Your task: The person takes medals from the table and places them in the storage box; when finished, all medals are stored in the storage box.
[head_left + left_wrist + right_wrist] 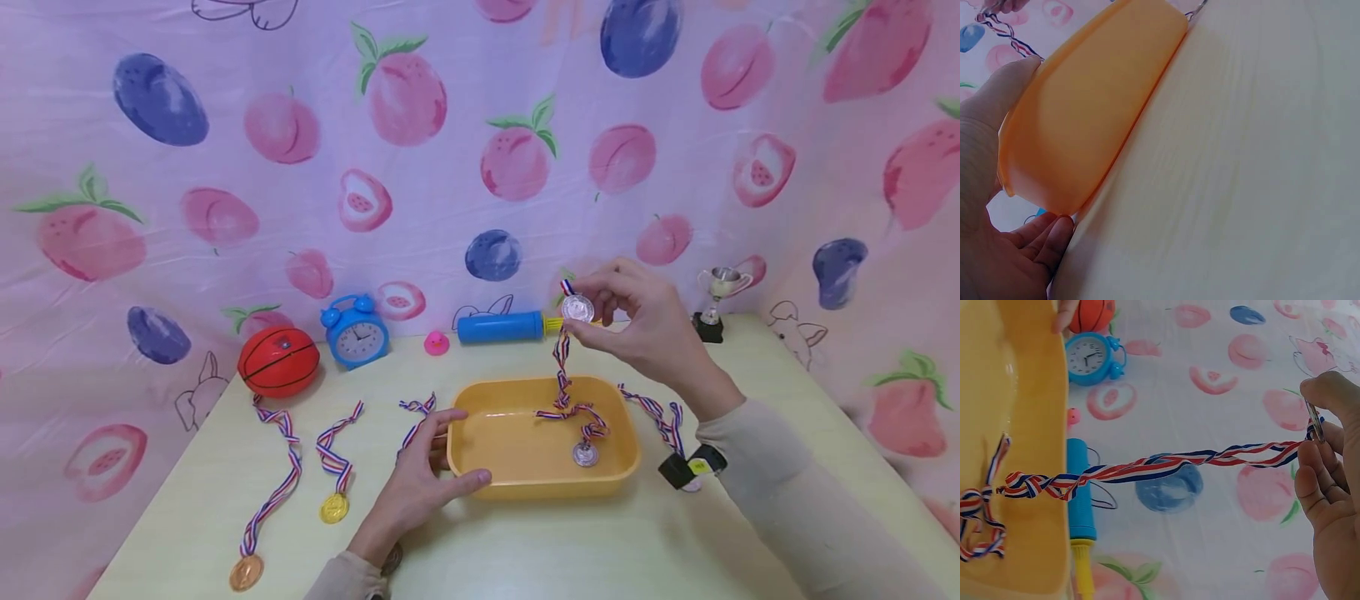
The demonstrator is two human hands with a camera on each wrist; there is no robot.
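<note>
My right hand (633, 321) pinches a silver medal (577, 308) between thumb and fingers above the yellow plastic basin (543, 490). Its striped red, white and blue ribbon (1191, 460) hangs down, the knotted lower end inside the basin's outline. Another silver medal (586, 454) lies on the basin floor at the right, its ribbon bunched behind it. My left hand (420, 483) grips the basin's left end. In the left wrist view its thumb (1007, 87) lies along the rim and its fingertips (1060, 234) are by the bottom corner.
Left on the table are a bronze medal (246, 573), a gold medal (334, 507) and a small basketball (279, 362). Behind stand a blue alarm clock (357, 332), pink duck (436, 342), blue pump (501, 327) and trophy (712, 304). A ribbon (660, 421) lies right of the basin.
</note>
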